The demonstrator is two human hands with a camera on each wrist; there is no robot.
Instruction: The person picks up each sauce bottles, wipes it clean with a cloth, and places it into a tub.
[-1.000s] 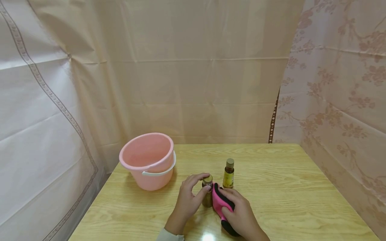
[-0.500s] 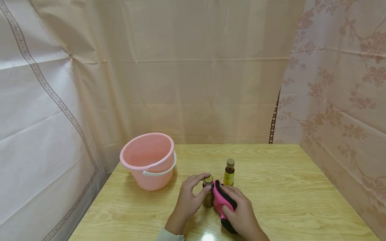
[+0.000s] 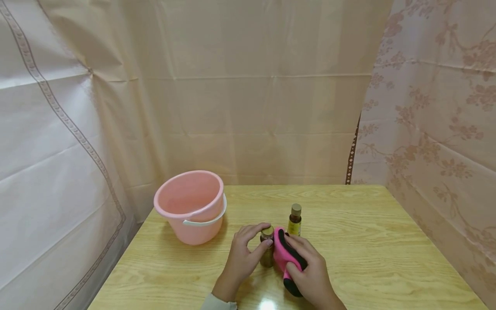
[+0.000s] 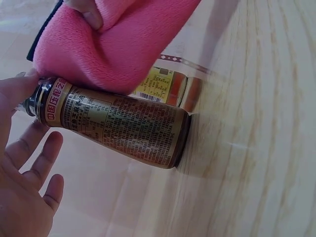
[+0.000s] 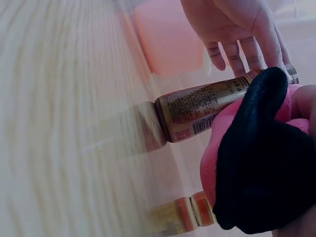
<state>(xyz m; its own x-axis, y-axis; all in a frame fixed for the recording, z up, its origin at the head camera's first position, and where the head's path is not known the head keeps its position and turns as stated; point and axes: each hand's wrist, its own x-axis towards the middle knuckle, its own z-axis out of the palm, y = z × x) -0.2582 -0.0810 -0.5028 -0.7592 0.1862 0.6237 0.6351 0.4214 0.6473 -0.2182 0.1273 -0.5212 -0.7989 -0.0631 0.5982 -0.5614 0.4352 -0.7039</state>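
Observation:
A dark sesame oil bottle (image 4: 128, 123) with a gold cap stands upright on the table, its label facing the left wrist camera. My left hand (image 3: 242, 256) pinches it at the neck and cap between thumb and index finger, the other fingers loose beside it. In my right hand (image 3: 310, 269) is a plush pink-and-black cloth (image 3: 284, 254), bunched up and pressed against the bottle's right side. The left wrist view shows the cloth (image 4: 103, 49) touching the bottle's upper part. Just behind the cloth stands a second bottle (image 3: 295, 221) with a yellow label, its lower part hidden.
A pink bucket (image 3: 195, 232) with a white handle stands at the left of the wooden table (image 3: 360, 241). Fabric curtains (image 3: 271, 107) hang behind the table and along both sides.
The cloth in my right hand has slid slightly upward and away from me along the bottle. My left hand, the bottles and the bucket stay in place.

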